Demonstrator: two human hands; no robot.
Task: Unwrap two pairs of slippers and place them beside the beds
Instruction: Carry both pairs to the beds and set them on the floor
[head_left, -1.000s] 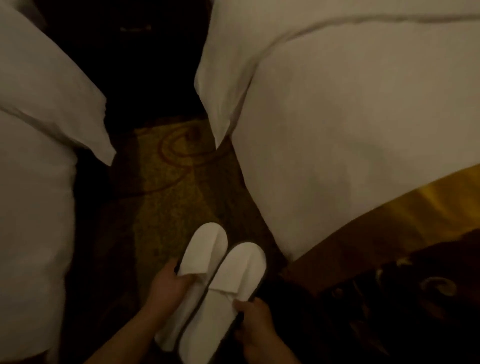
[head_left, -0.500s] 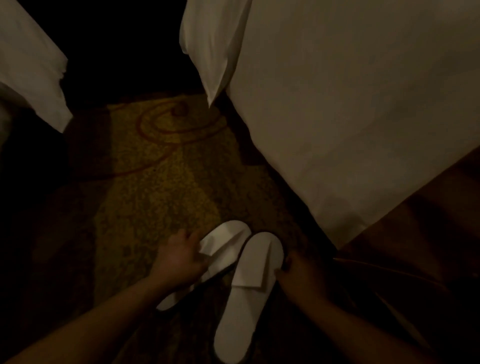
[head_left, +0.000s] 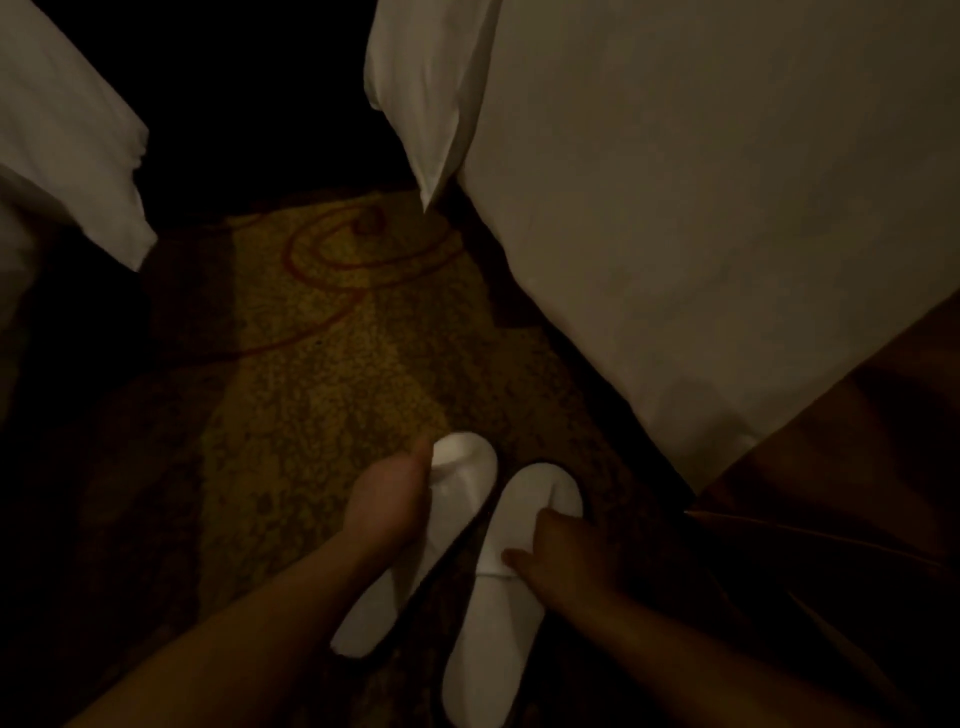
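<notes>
Two white slippers lie side by side on the patterned carpet, toes pointing away from me, close to the right bed (head_left: 701, 234). My left hand (head_left: 387, 501) grips the toe cover of the left slipper (head_left: 462, 483), thumb along its front edge. On the right slipper (head_left: 524, 597), my right hand (head_left: 566, 558) presses down on the toe cover with its fingers over the strap edge. Both slippers are unwrapped; no wrapper shows. The room is dim.
White bedding of the left bed (head_left: 67, 135) hangs over at the upper left. A pillow corner (head_left: 431, 104) droops off the right bed. Yellow-brown carpet (head_left: 322, 353) with a red swirl runs between the beds. A brown bed skirt (head_left: 857, 467) is at right.
The slippers have gone from held in the air to lying on the carpet by the right bed. My right hand has moved from beside the right slipper onto its toe cover.
</notes>
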